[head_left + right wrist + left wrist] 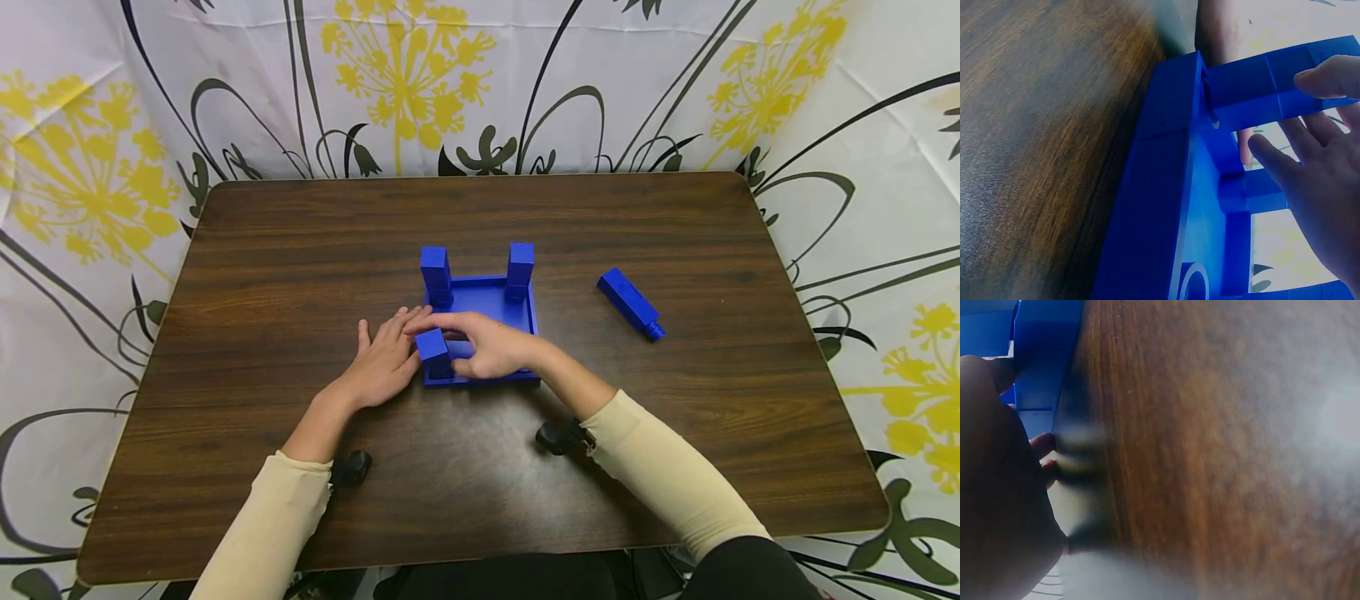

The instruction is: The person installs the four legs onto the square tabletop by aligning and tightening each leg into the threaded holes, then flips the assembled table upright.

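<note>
A shallow blue square tray (483, 293) lies on the table with blue square posts upright at three corners. My right hand (491, 343) grips the near-left post (434, 353), thumb on one side and fingers reaching behind it. In the right wrist view, this post (1244, 87) meets the tray's corner, and a round socket (1205, 284) shows at another corner. My left hand (384, 367) lies palm down along the tray's left side, fingers extended. In the left wrist view its thumb is close to the blue wall (1047, 356); contact is hard to tell.
A loose blue post (628, 298) with a round peg at one end lies on the table to the right. Far-left (436, 275) and far-right (519, 271) posts rise from the tray. The brown wooden table (300, 242) stands before a patterned curtain (247, 75).
</note>
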A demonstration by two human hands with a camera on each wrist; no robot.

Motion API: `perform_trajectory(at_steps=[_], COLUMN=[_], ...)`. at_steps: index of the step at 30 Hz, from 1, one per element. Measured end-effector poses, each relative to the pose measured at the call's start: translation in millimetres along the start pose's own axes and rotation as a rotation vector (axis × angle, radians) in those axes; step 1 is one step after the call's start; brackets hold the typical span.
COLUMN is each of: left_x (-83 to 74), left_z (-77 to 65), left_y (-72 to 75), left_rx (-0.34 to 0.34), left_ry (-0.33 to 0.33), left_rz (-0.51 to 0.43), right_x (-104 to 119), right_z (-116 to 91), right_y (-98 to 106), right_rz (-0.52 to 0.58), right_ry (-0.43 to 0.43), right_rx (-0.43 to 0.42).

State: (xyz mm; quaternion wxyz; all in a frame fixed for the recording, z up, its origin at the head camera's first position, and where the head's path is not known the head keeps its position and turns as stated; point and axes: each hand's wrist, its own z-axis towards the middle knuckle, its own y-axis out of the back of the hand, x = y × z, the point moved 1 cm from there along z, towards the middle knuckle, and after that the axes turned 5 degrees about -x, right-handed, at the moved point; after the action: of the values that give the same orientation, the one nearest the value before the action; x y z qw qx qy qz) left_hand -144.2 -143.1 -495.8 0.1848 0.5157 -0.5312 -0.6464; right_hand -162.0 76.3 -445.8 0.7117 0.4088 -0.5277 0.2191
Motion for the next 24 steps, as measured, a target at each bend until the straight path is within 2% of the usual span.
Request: perform_trajectory(at_steps=[9,17,24], left_x=[-1.5,0.1,0.8], left_z=[-0.7,-0.1,0.7], left_y=[1.5,0.2,-0.4], left_rx=[0.006,0.016,0.009], left_ry=[-0.007,0.005,0.005], left_rz=[0.016,0.01,-0.011], right_x=[-1.9,-1.8,-2.2], right_z=[1.2,0.5,0.1], right_y=[-0.4,0.5,-0.3], right_rz=[0.09,0.085,0.045], right_ry=[0.032,-0.028,-0.078], right_rx=[0.046,0.036,-0.024])
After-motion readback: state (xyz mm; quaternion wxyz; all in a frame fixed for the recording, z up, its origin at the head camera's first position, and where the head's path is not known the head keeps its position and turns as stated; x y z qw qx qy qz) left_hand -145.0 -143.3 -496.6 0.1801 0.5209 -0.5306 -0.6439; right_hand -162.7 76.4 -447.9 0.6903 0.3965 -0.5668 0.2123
